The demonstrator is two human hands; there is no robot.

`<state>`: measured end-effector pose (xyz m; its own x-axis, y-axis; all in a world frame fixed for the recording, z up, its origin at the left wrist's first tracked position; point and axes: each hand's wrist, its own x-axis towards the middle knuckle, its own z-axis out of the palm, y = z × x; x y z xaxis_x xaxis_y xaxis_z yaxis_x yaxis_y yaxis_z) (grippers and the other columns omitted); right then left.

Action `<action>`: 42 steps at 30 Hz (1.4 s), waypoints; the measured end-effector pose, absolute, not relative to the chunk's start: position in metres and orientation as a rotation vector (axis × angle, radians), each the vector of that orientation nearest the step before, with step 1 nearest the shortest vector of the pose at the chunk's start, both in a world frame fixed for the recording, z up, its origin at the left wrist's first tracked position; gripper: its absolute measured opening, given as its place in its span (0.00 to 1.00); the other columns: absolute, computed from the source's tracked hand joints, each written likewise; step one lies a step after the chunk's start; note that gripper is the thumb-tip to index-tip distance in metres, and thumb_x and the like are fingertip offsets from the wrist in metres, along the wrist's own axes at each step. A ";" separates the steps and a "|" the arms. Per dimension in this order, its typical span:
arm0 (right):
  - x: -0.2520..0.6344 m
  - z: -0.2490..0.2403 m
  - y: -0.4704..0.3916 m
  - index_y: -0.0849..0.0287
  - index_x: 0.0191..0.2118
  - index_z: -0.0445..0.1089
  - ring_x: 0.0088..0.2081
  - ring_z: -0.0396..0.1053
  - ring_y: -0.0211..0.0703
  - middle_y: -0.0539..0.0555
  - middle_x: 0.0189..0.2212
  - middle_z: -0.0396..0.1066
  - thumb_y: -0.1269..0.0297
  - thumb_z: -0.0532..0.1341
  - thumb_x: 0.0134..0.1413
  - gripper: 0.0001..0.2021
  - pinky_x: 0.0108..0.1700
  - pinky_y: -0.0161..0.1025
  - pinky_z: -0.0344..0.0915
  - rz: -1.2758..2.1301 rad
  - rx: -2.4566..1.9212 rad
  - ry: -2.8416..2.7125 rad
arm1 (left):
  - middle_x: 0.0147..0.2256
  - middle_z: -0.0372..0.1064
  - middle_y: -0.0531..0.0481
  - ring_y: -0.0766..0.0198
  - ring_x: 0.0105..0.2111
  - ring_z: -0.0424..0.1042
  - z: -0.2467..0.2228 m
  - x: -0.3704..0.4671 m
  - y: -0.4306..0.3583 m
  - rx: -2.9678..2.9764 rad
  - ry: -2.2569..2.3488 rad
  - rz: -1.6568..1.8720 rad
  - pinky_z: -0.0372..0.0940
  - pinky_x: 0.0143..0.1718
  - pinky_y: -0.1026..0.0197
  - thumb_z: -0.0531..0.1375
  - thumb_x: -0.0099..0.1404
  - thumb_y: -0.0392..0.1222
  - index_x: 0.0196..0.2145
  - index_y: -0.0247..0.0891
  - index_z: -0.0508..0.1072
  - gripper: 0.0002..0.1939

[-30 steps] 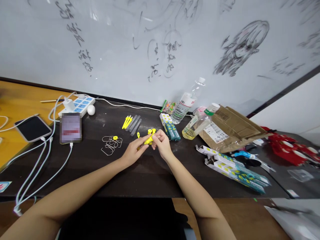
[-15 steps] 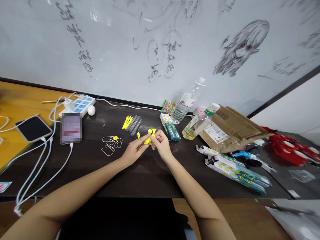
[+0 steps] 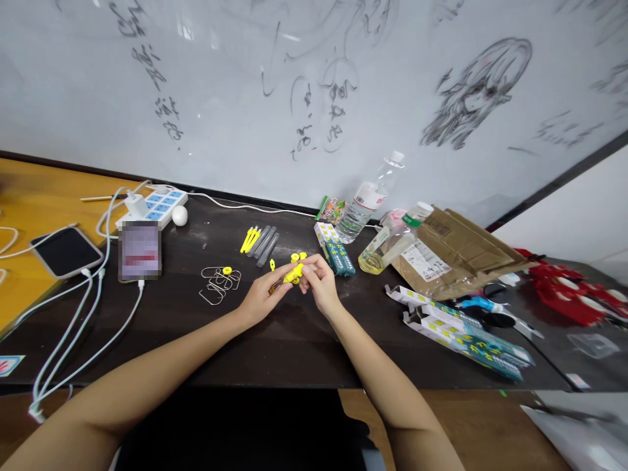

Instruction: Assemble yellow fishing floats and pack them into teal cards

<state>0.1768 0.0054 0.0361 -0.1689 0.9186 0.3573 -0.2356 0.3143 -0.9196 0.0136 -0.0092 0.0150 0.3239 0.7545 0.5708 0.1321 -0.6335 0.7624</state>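
Observation:
Near the middle of the dark table, my left hand (image 3: 261,297) and my right hand (image 3: 318,281) meet around a small yellow plastic part (image 3: 293,274). The fingers of both hands pinch it, and they cover some of it. More yellow pieces (image 3: 298,256) show just behind the fingertips. A small yellow piece (image 3: 272,265) stands beyond my left hand. Farther back lie several yellow sticks (image 3: 250,240) beside several clear grey tubes (image 3: 266,244). Bent metal wires (image 3: 216,288) with a yellow ring (image 3: 227,270) are left of my left hand.
A patterned box (image 3: 335,250), a water bottle (image 3: 364,208) and a bottle of yellow liquid (image 3: 390,245) stand behind my right hand. To the right are a cardboard package (image 3: 451,242) and opened boxes (image 3: 461,333). Cables, a phone (image 3: 67,252) and a power strip (image 3: 159,206) occupy the left.
The yellow part between my hands has turned slightly, and the fingers of my right hand have shifted on it. Little else differs.

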 end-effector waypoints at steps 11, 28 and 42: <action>0.182 0.042 0.008 0.59 0.34 0.66 0.16 0.58 0.27 0.44 0.20 0.63 0.57 0.63 0.51 0.11 0.17 0.28 0.56 1.133 -0.734 -1.457 | 0.46 0.73 0.44 0.61 0.43 0.73 0.015 0.012 -0.011 1.971 0.796 1.314 0.66 0.47 0.59 0.54 0.67 0.42 0.60 0.41 0.62 0.23; 0.182 0.043 0.004 0.58 0.34 0.64 0.24 0.65 0.33 0.48 0.26 0.65 0.57 0.66 0.48 0.13 0.19 0.29 0.65 1.166 -0.715 -1.493 | 0.54 0.66 0.43 0.59 0.48 0.71 0.015 0.011 -0.013 1.966 0.730 1.345 0.65 0.50 0.58 0.53 0.68 0.42 0.58 0.41 0.64 0.21; 0.177 0.037 0.005 0.57 0.35 0.63 0.20 0.62 0.30 0.46 0.27 0.65 0.55 0.63 0.51 0.13 0.21 0.30 0.62 1.223 -0.705 -1.420 | 0.52 0.69 0.44 0.60 0.48 0.71 0.017 0.011 -0.013 2.003 0.796 1.343 0.64 0.51 0.58 0.55 0.67 0.40 0.56 0.39 0.65 0.20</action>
<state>0.1766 0.0052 0.0367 -0.2426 0.9089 0.3392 -0.2002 0.2952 -0.9342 0.0113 -0.0129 0.0167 0.3104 0.7505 0.5835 0.1516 -0.6450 0.7490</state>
